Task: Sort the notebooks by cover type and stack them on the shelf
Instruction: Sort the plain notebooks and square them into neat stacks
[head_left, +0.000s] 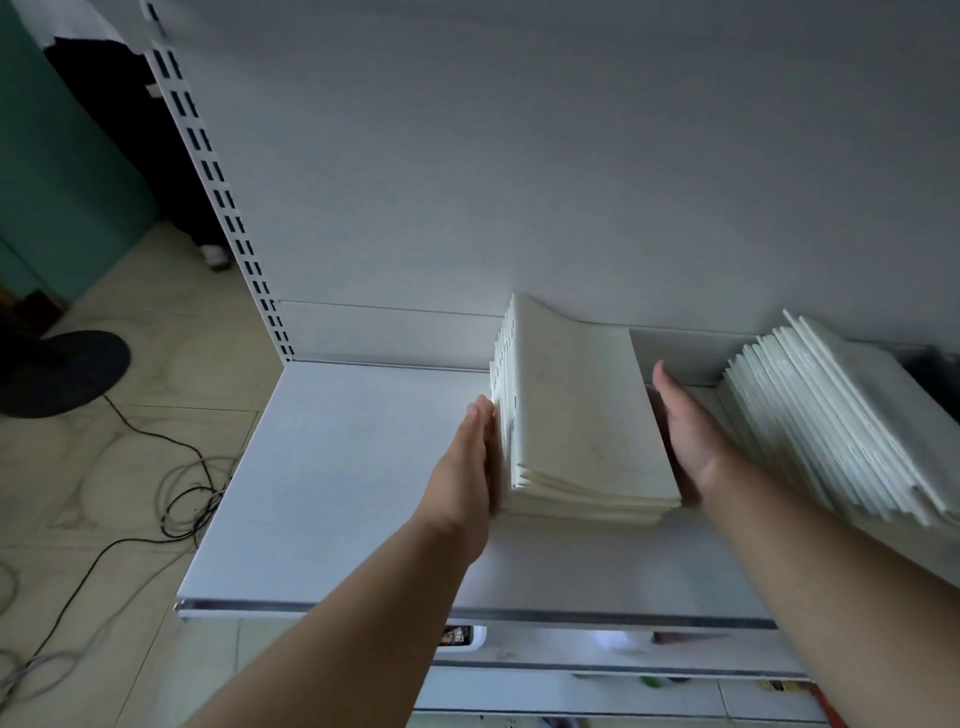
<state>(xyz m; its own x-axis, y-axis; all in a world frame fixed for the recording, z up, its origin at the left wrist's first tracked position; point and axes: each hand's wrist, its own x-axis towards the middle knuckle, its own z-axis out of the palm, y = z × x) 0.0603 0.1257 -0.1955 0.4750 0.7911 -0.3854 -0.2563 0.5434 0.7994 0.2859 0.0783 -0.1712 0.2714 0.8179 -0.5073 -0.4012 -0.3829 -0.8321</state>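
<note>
A stack of cream-covered notebooks lies on the white shelf, near its middle. My left hand presses flat with straight fingers against the stack's left side. My right hand presses flat against the stack's right side, fingers straight and pointing toward the back panel. A second stack of white-covered notebooks lies fanned out on the shelf to the right, apart from my right hand.
The shelf's white back panel rises behind the stacks, with a slotted upright at its left edge. Lower shelves show below the front edge. Left of the unit, black cables and a dark round stand base lie on the tiled floor.
</note>
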